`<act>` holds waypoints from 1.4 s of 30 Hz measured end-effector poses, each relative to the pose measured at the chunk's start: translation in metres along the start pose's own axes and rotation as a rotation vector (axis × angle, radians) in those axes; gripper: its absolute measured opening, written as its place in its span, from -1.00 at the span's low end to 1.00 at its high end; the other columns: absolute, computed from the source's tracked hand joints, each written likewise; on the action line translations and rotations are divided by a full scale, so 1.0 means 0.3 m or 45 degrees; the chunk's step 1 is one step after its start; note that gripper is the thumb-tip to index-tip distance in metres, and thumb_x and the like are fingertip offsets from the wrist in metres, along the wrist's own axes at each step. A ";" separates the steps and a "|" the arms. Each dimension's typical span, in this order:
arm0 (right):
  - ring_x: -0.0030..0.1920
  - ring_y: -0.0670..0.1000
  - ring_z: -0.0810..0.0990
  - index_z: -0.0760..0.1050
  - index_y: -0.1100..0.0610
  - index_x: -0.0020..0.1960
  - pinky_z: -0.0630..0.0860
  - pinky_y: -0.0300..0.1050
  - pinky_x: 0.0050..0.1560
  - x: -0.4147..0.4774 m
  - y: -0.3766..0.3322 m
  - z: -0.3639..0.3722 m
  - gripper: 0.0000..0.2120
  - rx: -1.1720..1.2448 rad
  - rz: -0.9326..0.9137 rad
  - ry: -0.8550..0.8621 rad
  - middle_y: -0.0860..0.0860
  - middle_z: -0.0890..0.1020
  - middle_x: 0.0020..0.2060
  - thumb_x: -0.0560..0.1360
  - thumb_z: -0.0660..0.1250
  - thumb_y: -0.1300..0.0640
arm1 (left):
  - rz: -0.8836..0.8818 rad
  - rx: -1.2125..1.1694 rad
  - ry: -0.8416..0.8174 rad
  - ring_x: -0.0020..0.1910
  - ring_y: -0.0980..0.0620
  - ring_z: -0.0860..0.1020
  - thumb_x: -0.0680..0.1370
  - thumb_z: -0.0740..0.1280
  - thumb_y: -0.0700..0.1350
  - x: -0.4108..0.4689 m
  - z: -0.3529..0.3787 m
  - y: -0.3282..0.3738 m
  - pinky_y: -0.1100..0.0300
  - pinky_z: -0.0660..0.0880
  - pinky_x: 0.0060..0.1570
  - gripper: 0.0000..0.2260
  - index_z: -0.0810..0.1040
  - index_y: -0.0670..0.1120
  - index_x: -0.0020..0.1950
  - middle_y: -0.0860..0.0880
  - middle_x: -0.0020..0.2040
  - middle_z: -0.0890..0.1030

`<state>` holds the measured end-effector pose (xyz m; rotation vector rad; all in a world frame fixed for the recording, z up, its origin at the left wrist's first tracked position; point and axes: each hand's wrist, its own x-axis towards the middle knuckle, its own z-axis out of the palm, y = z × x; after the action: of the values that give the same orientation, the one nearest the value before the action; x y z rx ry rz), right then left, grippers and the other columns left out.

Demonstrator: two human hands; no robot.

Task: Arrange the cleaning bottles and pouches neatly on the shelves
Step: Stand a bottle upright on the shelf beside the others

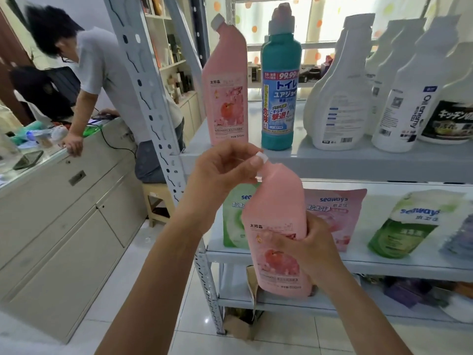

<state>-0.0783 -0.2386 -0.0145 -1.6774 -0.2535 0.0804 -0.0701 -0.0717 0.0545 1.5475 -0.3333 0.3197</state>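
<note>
Two pink bottles (225,98), one teal bottle (279,98), four white bottles (337,103), and four pouches (399,226): two green pouches (231,221), one pink pouch (335,216), one purplish pouch (460,239)

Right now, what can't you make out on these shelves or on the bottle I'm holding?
All in the head view:
- held pink bottle: cap mostly covered by the left hand, lower label by the right hand.
- left green pouch: right part hidden behind that bottle.
- bluish pouch: cut off by the right edge, blurred.
- bottom shelf: its items are too dark and blurred to identify.
</note>
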 end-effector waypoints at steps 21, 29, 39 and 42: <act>-0.35 -0.32 0.58 0.44 -0.11 -0.20 0.43 -0.47 -0.46 0.023 -0.003 0.082 -0.65 -0.257 -0.193 0.171 -0.44 0.56 -0.42 0.27 0.56 0.19 | 0.110 0.389 0.094 -0.36 0.04 0.53 0.54 0.36 -0.04 0.057 -0.062 0.002 0.31 0.51 -0.38 -0.76 0.53 -0.24 -0.11 -0.25 -0.20 0.60; -0.34 -0.22 0.62 0.51 -0.04 -0.20 0.48 -0.41 -0.44 0.028 0.001 0.071 -0.73 -0.214 -0.144 0.177 -0.34 0.62 -0.40 0.26 0.56 0.18 | 0.143 0.149 -0.197 -0.05 -0.08 0.64 0.47 0.40 -0.20 0.057 -0.120 0.018 0.12 0.60 0.00 -0.79 0.63 -0.20 0.09 -0.16 -0.02 0.67; -0.38 -0.26 0.60 0.49 -0.03 -0.23 0.44 -0.44 -0.46 0.042 0.001 0.089 -0.71 -0.228 -0.198 0.154 -0.36 0.60 -0.44 0.25 0.57 0.22 | 0.143 0.125 -0.258 0.14 -0.08 0.58 0.44 0.44 -0.20 0.049 -0.156 -0.001 0.14 0.54 0.11 -0.67 0.56 -0.17 0.20 -0.10 0.15 0.62; -0.35 -0.26 0.60 0.47 -0.07 -0.21 0.45 -0.45 -0.44 0.048 0.004 0.101 -0.69 -0.259 -0.205 0.133 -0.38 0.59 -0.42 0.25 0.57 0.18 | 0.096 0.071 -0.111 -0.10 -0.12 0.64 0.36 0.47 -0.17 0.043 -0.162 0.010 0.09 0.60 -0.02 -0.73 0.63 -0.18 0.03 -0.18 -0.08 0.68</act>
<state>-0.0703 -0.2063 -0.0181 -1.8500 -0.3256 -0.1582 -0.0592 -0.0233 0.0627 1.6094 -0.4551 0.3233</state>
